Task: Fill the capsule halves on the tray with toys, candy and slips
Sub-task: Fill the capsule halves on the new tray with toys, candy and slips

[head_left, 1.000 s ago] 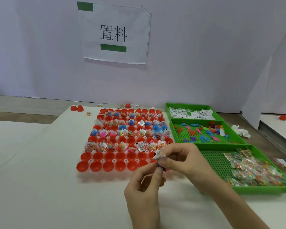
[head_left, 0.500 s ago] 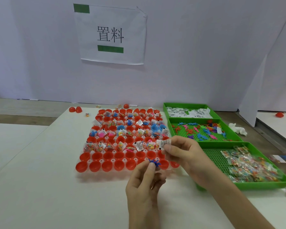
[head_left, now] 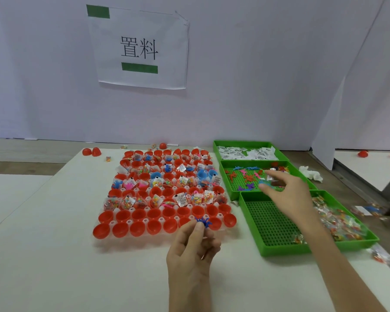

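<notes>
Update: our right hand [head_left: 286,192] has swung off the capsule tray [head_left: 145,220] and now hovers over the middle green bin [head_left: 233,182] of toys, grip apart. The slip it pinched a moment ago is gone from view. Our left hand [head_left: 190,246] keeps its grip clamped on the blue toy [head_left: 203,222] just above the empty capsule halves [head_left: 153,213] nearest us, so we reckon it drops in next.
</notes>
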{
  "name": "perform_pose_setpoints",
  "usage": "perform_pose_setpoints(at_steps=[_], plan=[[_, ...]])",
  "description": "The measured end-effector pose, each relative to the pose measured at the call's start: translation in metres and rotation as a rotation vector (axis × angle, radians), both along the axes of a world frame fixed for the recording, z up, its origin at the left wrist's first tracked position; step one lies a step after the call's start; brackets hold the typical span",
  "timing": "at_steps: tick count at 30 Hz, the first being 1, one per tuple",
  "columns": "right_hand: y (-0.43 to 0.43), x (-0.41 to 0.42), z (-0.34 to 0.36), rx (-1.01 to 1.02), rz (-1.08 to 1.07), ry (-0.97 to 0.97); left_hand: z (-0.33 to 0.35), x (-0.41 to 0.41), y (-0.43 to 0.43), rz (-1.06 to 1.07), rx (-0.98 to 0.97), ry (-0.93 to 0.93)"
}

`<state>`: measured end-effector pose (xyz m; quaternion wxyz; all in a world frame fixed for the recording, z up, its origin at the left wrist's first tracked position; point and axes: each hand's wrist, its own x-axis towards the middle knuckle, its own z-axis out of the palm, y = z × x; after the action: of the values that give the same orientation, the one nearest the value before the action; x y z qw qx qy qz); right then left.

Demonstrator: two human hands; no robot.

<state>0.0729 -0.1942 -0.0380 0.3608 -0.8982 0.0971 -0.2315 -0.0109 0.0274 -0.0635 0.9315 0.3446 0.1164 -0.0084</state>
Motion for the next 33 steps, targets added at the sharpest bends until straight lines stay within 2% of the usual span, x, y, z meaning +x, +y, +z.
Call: perform_pose_setpoints(at_steps=[2, 6, 9, 15, 18, 24, 29, 33], plan=[[-0.009, -0.001, -0.004, -0.018, -0.035, 0.064, 0.0, 0.0, 0.001, 0.004, 0.005, -0.008], [-0.01, -0.003, 0.001, 0.057, -0.077, -0.118, -0.001, 0.001, 0.001, 0.006, 0.029, -0.011], [0.006, -0.007, 0.005, 0.25, 0.079, -0.214, -0.002, 0.001, 0.001, 0.012, 0.062, -0.022], [0.06, -0.024, 0.007, 0.44, 0.585, -0.023, -0.003, 0.001, -0.003, 0.005, 0.093, -0.059], [0.073, -0.028, 0.007, 0.535, 0.75, 0.079, -0.006, 0.002, -0.003, 0.028, 0.12, -0.065], [0.076, -0.031, 0.009, 0.511, 0.771, 0.061, -0.011, 0.004, 0.001, 0.115, 0.132, -0.028], [0.071, -0.034, 0.013, 0.576, 0.967, 0.217, -0.011, 0.005, 0.001, 0.19, 0.14, -0.042], [0.075, -0.036, 0.009, 0.53, 0.972, 0.277, -0.015, 0.004, 0.0, 0.208, 0.265, -0.086]])
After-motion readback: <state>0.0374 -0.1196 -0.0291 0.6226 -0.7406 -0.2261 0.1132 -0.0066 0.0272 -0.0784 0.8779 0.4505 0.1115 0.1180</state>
